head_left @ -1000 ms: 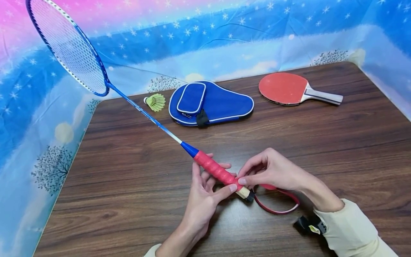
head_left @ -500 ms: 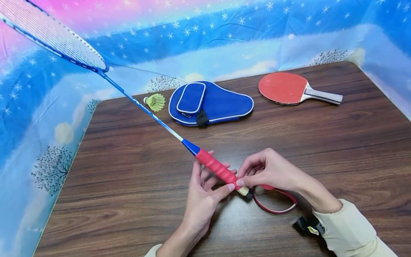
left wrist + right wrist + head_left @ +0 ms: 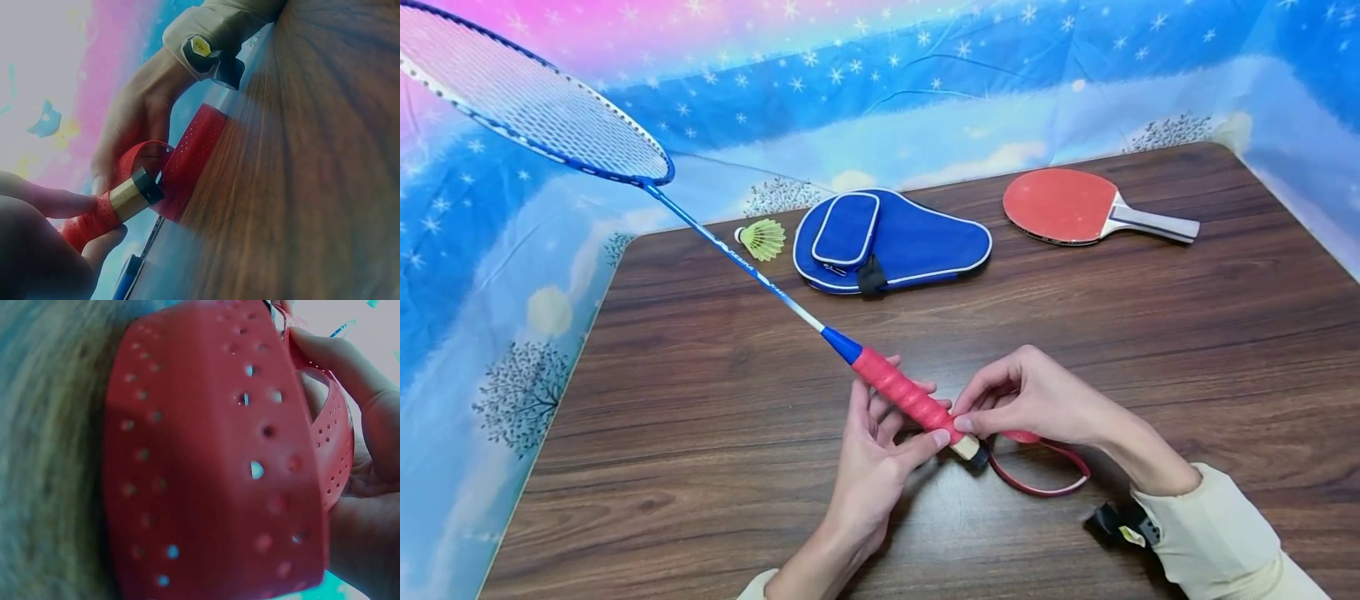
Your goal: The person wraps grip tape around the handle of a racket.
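Observation:
A blue badminton racket point(image 3: 737, 262) slants up to the left over the table, its head cut off at the frame's left edge. Red perforated grip tape point(image 3: 194, 156) is wound around most of the handle, leaving a pale wooden end point(image 3: 965, 447) and black butt point(image 3: 979, 457) bare. My left hand point(image 3: 874, 467) holds the handle from below, thumb near the last wrap. With thumb and forefinger, my right hand point(image 3: 1037, 400) pinches the tape at that wrap. Beyond it, the loose tape hangs in a loop by the table, filling much of the right wrist view.
On the brown wooden table point(image 3: 715, 467) lie a yellow-green shuttlecock point(image 3: 763, 239), a blue paddle case point(image 3: 925, 237) with a small pocket, and a red table tennis paddle point(image 3: 1060, 206). A snowflake-patterned cloth point(image 3: 970, 83) hangs behind.
The racket has turned about its shaft, and its head has swung left and lies flatter than a second ago. The loose tape loop has drawn in slightly. Both hands stay almost in place.

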The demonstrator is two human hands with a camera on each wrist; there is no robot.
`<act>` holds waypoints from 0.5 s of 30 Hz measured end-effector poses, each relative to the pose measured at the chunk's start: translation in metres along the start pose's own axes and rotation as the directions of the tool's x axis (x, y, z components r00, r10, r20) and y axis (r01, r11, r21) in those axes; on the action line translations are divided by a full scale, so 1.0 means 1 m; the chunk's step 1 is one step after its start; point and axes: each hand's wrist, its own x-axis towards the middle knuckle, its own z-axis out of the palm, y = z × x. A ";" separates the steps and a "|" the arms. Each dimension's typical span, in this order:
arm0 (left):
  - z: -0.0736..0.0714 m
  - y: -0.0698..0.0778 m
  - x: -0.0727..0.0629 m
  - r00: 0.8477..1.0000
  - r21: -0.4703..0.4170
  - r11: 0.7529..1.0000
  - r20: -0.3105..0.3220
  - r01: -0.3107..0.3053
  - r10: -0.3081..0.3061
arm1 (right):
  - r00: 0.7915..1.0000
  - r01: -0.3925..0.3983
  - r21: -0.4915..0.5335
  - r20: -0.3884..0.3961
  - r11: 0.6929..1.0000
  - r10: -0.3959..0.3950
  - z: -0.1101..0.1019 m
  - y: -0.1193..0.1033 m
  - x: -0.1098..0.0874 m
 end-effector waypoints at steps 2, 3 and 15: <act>0.000 0.000 -0.001 1.000 -0.023 1.000 0.000 -0.004 0.004 | 1.000 -0.002 0.000 -0.006 1.000 0.002 0.001 0.000 0.001; 0.000 0.000 -0.001 1.000 -0.033 0.999 0.003 -0.008 0.008 | 1.000 -0.001 0.004 -0.010 1.000 0.001 0.001 0.000 0.001; 0.001 0.001 -0.001 0.996 -0.018 0.999 0.067 -0.049 0.051 | 1.000 0.012 0.016 -0.004 1.000 -0.012 0.006 0.000 0.002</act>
